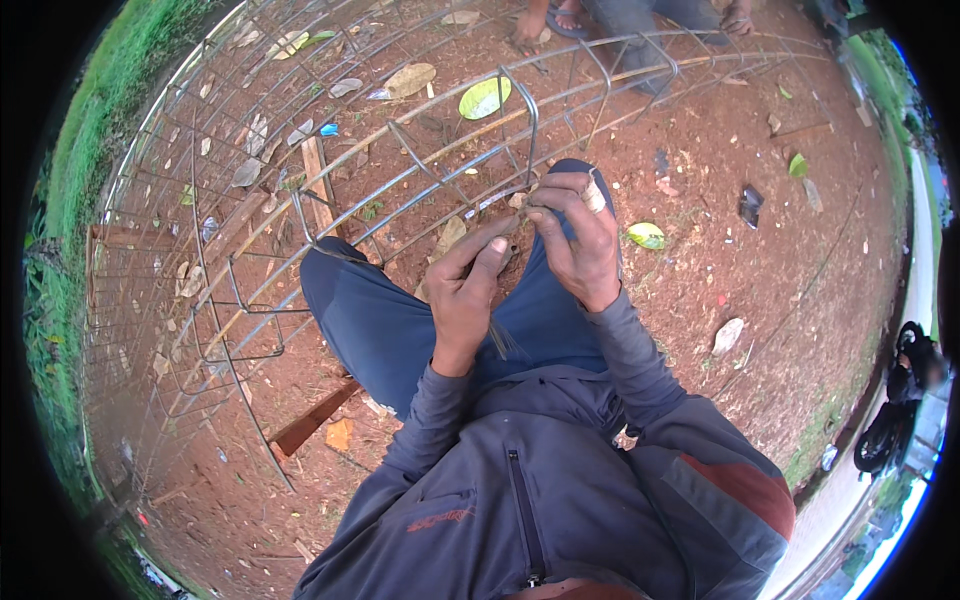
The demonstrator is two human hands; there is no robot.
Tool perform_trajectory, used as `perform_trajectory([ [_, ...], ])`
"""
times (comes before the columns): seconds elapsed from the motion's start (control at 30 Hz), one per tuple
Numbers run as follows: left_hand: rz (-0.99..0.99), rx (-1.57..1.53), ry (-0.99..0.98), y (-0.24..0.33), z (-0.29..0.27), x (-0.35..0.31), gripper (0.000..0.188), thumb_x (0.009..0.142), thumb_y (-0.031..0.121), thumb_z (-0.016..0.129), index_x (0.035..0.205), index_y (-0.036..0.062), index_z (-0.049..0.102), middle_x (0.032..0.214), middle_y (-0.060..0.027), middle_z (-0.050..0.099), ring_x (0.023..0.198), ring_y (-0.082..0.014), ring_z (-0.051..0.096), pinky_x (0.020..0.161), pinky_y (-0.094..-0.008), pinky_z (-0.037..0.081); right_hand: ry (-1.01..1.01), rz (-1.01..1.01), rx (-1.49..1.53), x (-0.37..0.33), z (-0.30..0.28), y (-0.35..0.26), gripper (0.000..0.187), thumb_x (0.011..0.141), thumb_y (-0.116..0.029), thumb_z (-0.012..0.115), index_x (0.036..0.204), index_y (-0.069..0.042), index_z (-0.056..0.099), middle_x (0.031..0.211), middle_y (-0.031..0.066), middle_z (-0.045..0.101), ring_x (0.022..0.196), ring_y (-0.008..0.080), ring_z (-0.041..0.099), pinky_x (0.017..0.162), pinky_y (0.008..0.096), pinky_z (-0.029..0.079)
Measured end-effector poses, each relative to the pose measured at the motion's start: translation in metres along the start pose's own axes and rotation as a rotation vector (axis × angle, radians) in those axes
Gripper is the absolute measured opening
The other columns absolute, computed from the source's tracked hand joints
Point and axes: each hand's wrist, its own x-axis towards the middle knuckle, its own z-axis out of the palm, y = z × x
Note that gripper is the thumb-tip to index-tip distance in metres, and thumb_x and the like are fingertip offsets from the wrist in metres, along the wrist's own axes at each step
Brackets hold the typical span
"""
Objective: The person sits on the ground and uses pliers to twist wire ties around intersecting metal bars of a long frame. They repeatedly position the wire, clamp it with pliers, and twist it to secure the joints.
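Note:
My left hand (463,296) is closed, its thumb against the fingers, with a bundle of thin wires (507,344) sticking out below it. My right hand (577,235) is pinched close by, beside a bent stirrup (534,125) of a steel rebar cage. A pale wrap (594,197) circles one of its fingers. What its fingertips hold is too small to make out. Long bars of the cage run past just beyond my hands, over my bent knees in blue trousers (375,305).
Another person's hand (528,27) and legs (632,42) are across the cage. Wooden pieces (316,185) and a reddish-brown board (313,418) lie near the bars. Leaves (647,235) litter the red soil. A motorcycle (885,435) stands at the far right by a paved strip.

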Motion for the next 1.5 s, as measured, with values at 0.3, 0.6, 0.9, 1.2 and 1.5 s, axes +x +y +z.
perform_trajectory([
  [0.3,0.687,0.581,-0.004,0.005,-0.008,0.016,0.030,0.088,-0.004,0.067,0.116,0.0011,0.076,0.081,-0.0112,0.068,0.065,-0.0173,0.064,0.060,-0.0303,0.049,-0.096,0.462,0.439,-0.006,-0.003,-0.007,0.011,0.097,-0.002,0.064,0.105,0.004,0.067,0.101,0.0103,0.066,0.088,0.0188,0.063,0.077,0.0322,0.050],
  [0.6,0.567,0.443,-0.123,0.020,-0.027,0.026,0.022,0.091,0.000,0.067,0.111,-0.0005,0.078,0.094,-0.0157,0.076,0.081,-0.0210,0.074,0.071,-0.0317,0.055,-0.095,0.240,0.310,-0.001,0.003,-0.003,0.015,0.100,-0.011,0.064,0.107,0.002,0.068,0.100,0.0077,0.065,0.085,0.0173,0.061,0.078,0.0285,0.048],
  [0.9,0.721,0.751,-0.167,0.024,-0.037,0.034,0.029,0.086,-0.003,0.068,0.112,0.0055,0.078,0.088,-0.0143,0.073,0.073,-0.0255,0.072,0.063,-0.0329,0.055,-0.122,1.029,1.259,-0.016,0.014,0.004,0.017,0.106,-0.021,0.058,0.107,-0.005,0.063,0.093,0.0014,0.058,0.080,0.0107,0.055,0.072,0.0276,0.045],
  [1.2,0.882,0.886,-0.206,0.030,-0.060,0.039,0.033,0.084,-0.003,0.067,0.113,0.0068,0.078,0.073,-0.0097,0.061,0.057,-0.0233,0.059,0.053,-0.0335,0.048,-0.362,1.047,0.974,-0.004,-0.017,0.009,0.018,0.105,-0.019,0.059,0.111,-0.003,0.065,0.089,0.0013,0.059,0.077,0.0135,0.060,0.068,0.0301,0.051],
  [1.5,0.481,0.511,-0.083,0.018,-0.054,0.030,0.025,0.093,0.000,0.065,0.114,0.0017,0.077,0.100,-0.0141,0.077,0.087,-0.0191,0.072,0.078,-0.0301,0.054,-0.492,0.414,-0.179,-0.002,-0.020,0.014,0.023,0.086,-0.015,0.076,0.108,-0.011,0.075,0.091,0.0108,0.073,0.080,0.0309,0.068,0.073,0.0369,0.053],
])
